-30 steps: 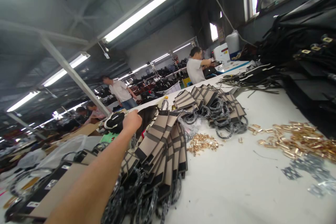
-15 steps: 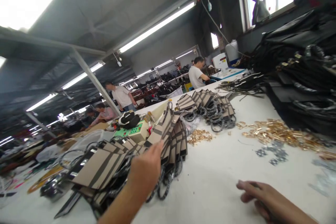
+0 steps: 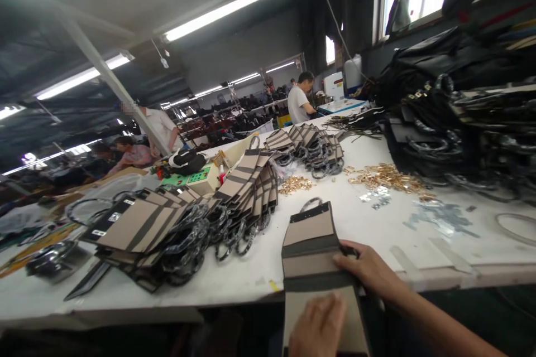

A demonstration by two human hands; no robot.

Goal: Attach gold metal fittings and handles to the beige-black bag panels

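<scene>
A long bag panel (image 3: 310, 256) with beige and dark stripes hangs over the table's front edge. A looped handle shows at its top end. My right hand (image 3: 366, 268) grips the panel's right edge, thumb on the front face and fingers behind it. Some dark thing by those fingers is too unclear to name. My left hand (image 3: 319, 323), slightly blurred, lies flat on the lower beige section. To the left, a fanned stack of similar panels (image 3: 140, 223) covers the table, its black handles (image 3: 184, 240) wrapped in shiny film.
Gold metal fittings (image 3: 387, 177) and small silver plates (image 3: 376, 197) lie on the white table (image 3: 234, 284). Black bag pieces (image 3: 419, 139) are heaped at right. Another panel pile (image 3: 310, 145) and a green-and-cream machine (image 3: 201, 175) stand behind. A co-worker (image 3: 298, 103) is farther back.
My left hand has left the stack and is now on a panel at the front edge. My right hand has moved left and taken hold of that panel. The view has shifted right.
</scene>
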